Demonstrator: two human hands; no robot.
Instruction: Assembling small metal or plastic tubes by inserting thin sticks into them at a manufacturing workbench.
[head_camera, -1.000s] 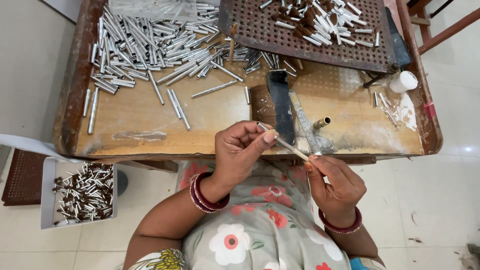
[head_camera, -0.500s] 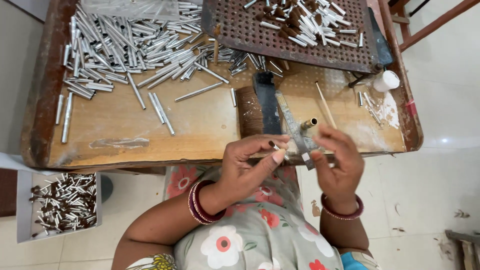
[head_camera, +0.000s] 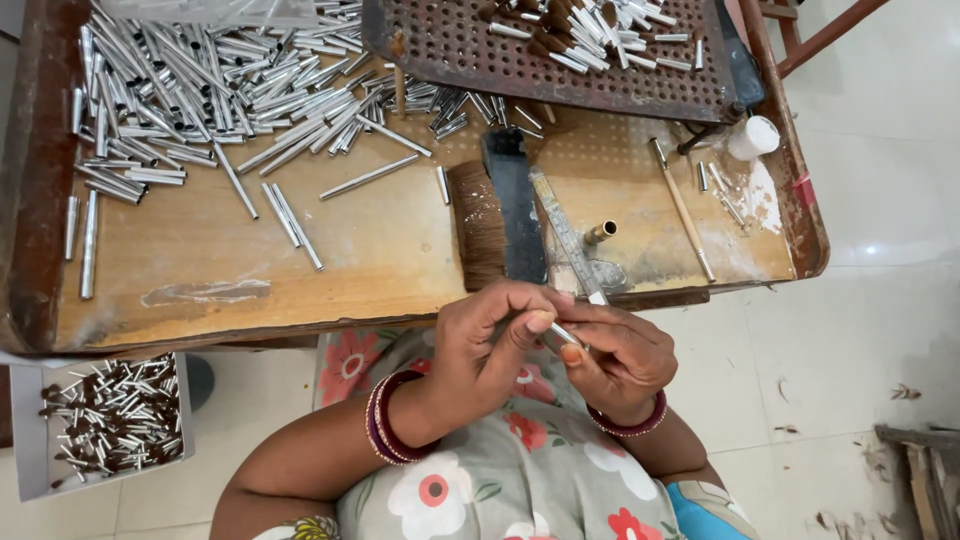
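My left hand and my right hand meet just below the front edge of the wooden work tray, over my lap. Between their fingertips they pinch a small silver metal tube. Both hands' fingers are closed around it; most of the tube is hidden by them. A thin wooden stick lies on the tray to the right. A big pile of silver tubes covers the tray's back left.
A dark flat brush, a metal ruler and a short brass tube lie mid-tray. A perforated board with finished pieces sits at the back. A white pot stands right. A box of pieces rests on the floor, left.
The thin stick my right hand held a second ago now lies on the tray. Both hands have come together lower, near my lap, on a small tube.
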